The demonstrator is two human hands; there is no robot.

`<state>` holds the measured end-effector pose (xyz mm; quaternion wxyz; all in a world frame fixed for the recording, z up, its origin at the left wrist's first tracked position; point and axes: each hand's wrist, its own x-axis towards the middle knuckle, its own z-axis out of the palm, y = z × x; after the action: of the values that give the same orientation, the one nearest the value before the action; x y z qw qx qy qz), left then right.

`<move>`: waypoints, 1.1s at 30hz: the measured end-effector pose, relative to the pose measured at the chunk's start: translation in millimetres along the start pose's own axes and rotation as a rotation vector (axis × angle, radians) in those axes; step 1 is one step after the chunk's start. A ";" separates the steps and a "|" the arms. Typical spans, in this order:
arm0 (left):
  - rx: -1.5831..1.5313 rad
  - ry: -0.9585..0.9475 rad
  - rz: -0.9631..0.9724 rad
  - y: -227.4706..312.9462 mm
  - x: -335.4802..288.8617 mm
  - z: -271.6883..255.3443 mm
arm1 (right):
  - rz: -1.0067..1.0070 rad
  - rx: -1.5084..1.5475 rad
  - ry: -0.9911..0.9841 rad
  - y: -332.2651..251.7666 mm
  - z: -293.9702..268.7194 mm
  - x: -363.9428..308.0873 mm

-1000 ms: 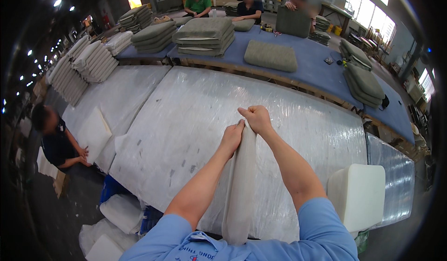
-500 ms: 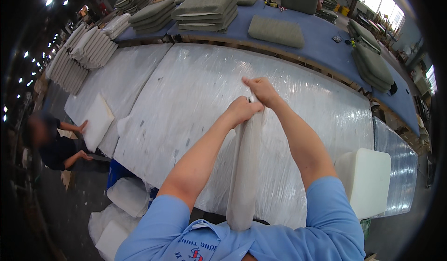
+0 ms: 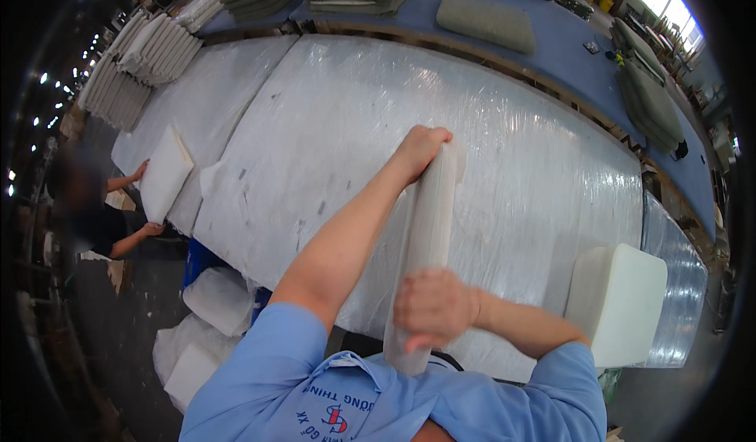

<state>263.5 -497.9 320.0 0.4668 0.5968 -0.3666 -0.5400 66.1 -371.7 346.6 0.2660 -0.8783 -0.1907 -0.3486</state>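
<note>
A pale off-white cushion (image 3: 433, 213) stands on its narrow edge in front of my chest, its long side running away from me. At its far end, my left hand (image 3: 426, 150) is closed round the upper corner. My right hand (image 3: 435, 306) is over the cushion's near part, close to my body, and motion smears its fingers. Whether those fingers grip the cover or only brush along it I cannot make out. Under the cushion lies a large worktable wrapped in clear plastic film (image 3: 331, 127).
A stack of white foam pads (image 3: 626, 304) stands at right. On the left, a co-worker (image 3: 102, 206) holds a white cushion (image 3: 167, 176). Plastic-bagged foam (image 3: 220, 300) lies lower left. Beyond, a blue table (image 3: 567, 56) bears green cushions (image 3: 484, 23); pale cushions (image 3: 157, 52) are stacked far left.
My right hand has left the cushion's far end and come back toward my body. My left hand has moved onto the far corner. The co-worker now has both hands on the white cushion.
</note>
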 end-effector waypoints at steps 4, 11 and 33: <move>-0.091 0.052 0.013 -8.7 4.5 -9.9 | 0.062 -0.014 0.034 67.9 -22.8 9.3; -0.072 0.172 0.105 7.0 -6.8 -8.5 | 0.137 -0.007 0.149 133.5 -37.7 14.8; -0.298 0.280 -0.002 -8.0 -18.6 -13.7 | 0.864 0.152 0.689 110.3 26.4 6.7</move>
<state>273.7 -475.8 317.8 0.5959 0.5908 -0.2136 -0.5003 141.6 -441.5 298.3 0.4943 -0.6900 0.2601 -0.4603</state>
